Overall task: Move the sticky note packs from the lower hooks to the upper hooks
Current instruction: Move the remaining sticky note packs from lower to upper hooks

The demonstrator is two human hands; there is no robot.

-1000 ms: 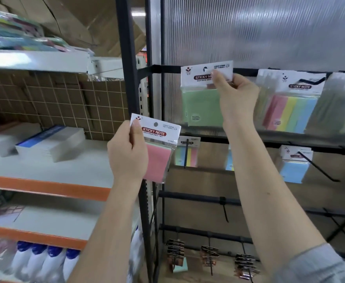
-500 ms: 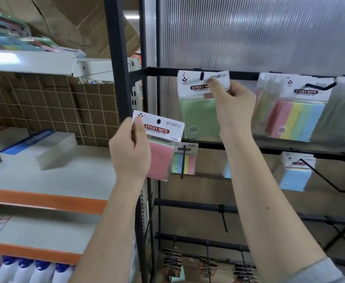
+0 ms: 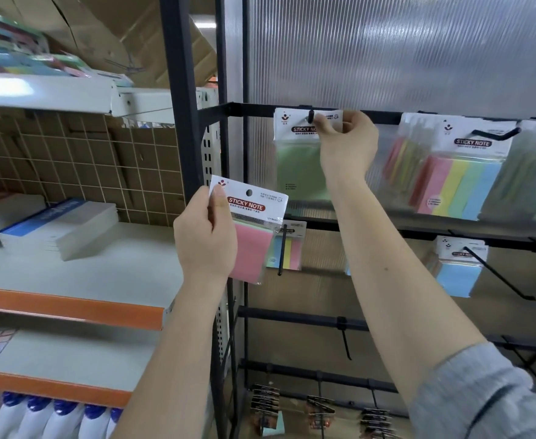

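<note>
The right hand [image 3: 347,144] pinches the green pack [image 3: 298,160] by its header, already threaded on the upper hook [image 3: 311,115]; push it fully back before releasing. Below-left of that hook, the left hand [image 3: 205,236] grips the pink pack [image 3: 254,229].

My right hand [image 3: 347,144] pinches a pack [image 3: 298,160] on the upper hook [image 3: 310,115]; left hand [image 3: 206,236], lower left, holds another pack [image 3: 254,229].
</note>
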